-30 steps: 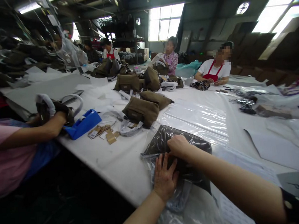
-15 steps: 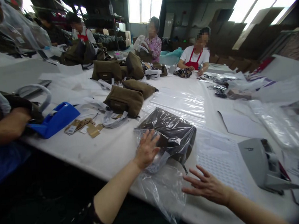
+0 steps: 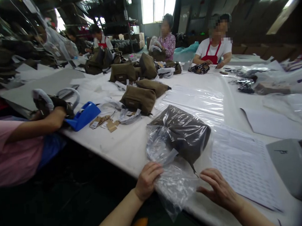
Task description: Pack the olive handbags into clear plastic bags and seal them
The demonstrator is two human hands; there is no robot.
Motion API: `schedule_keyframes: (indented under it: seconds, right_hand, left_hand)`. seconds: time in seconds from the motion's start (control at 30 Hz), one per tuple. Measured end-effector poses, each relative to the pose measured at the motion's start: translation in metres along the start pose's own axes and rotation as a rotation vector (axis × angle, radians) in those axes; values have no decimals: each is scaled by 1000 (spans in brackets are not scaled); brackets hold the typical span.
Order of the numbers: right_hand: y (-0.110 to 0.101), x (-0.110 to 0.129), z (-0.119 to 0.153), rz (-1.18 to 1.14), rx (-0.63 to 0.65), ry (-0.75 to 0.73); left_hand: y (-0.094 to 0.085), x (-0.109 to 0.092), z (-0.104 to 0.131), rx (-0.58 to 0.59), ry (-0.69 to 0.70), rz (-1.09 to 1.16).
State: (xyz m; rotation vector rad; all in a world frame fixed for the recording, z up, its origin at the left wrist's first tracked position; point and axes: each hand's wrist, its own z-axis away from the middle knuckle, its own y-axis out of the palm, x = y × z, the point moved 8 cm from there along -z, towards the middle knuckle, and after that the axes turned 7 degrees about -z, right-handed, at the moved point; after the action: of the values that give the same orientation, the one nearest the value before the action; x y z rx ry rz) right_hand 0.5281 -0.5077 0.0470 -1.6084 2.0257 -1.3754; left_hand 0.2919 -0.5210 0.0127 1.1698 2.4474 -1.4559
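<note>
A dark olive handbag lies in front of me, inside a clear plastic bag whose loose end spreads toward the table's near edge. My left hand has its fingers closed on the left edge of that loose plastic. On the other side, my right hand is open, thumb apart from the curved fingers, close to the plastic's right edge. Whether its fingertips touch the plastic is hard to tell. A zipper end hangs from the handbag near that hand.
Olive pouches, paper tags and a blue tape dispenser lie to the left. Flat plastic bags are behind. A printed sheet and grey device stand right. Co-workers' arms reach in at left.
My left hand has come off the handbag's wrapped side, moved toward me and closed on the loose plastic. My right hand has moved nearer the plastic, fingers less spread. The view has swung left.
</note>
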Motion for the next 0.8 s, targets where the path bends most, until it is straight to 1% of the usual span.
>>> schedule_keyframes:
  seconds: [0.07, 0.1, 0.17, 0.2, 0.23, 0.27, 0.33, 0.37, 0.4, 0.43, 0.47, 0.57, 0.6, 0.63, 0.7, 0.73, 0.77, 0.8]
  right_hand:
    - [1, 0, 6, 143, -7, 1]
    - [4, 2, 7, 159, 9, -26]
    - [13, 6, 4, 56, 63, -69]
    - [16, 5, 0, -24, 72, -43]
    - [17, 2, -5, -95, 53, 18]
    - [15, -3, -10, -145, 2, 106]
    - [5, -8, -18, -172, -160, 271]
    - [0, -7, -20, -159, -226, 313]
    - [-3, -3, -21, -141, -263, 337]
    - [-3, 1, -22, -119, -270, 369]
    - [0, 3, -21, -102, -245, 426]
    - [21, 0, -9, -82, -111, 667]
    - [28, -1, -4, -82, -83, 723]
    - [32, -1, -1, -77, -78, 757]
    - [34, -1, 4, -34, -124, 793]
    - [33, -2, 5, -10, -147, 816]
    - [32, -2, 6, 7, -160, 839]
    - [31, -3, 7, 15, -166, 857]
  left_hand:
    - [-8, 2, 6, -35, -18, 33]
    - [-9, 2, 9, -37, -26, 56]
    - [-7, 7, 13, -23, -92, 134]
    - [-4, 11, 14, -16, -143, 173]
    - [-2, 15, 14, -13, -201, 202]
    - [-2, 19, 12, -15, -256, 219]
    - [-5, 24, 7, -24, -343, 225]
    - [-9, 25, 4, -27, -373, 221]
    - [-13, 26, 2, -27, -398, 217]
    - [-15, 29, 1, 0, -456, 230]
    - [-13, 34, 2, 56, -542, 259]
    - [6, 51, 19, 279, -847, 384]
    - [12, 55, 25, 333, -921, 418]
    - [16, 59, 29, 357, -962, 435]
    - [14, 63, 33, 331, -984, 425]
    - [9, 65, 35, 292, -1009, 410]
    - [-3, 64, 34, 213, -1012, 374]
    - [-18, 59, 29, 99, -965, 320]
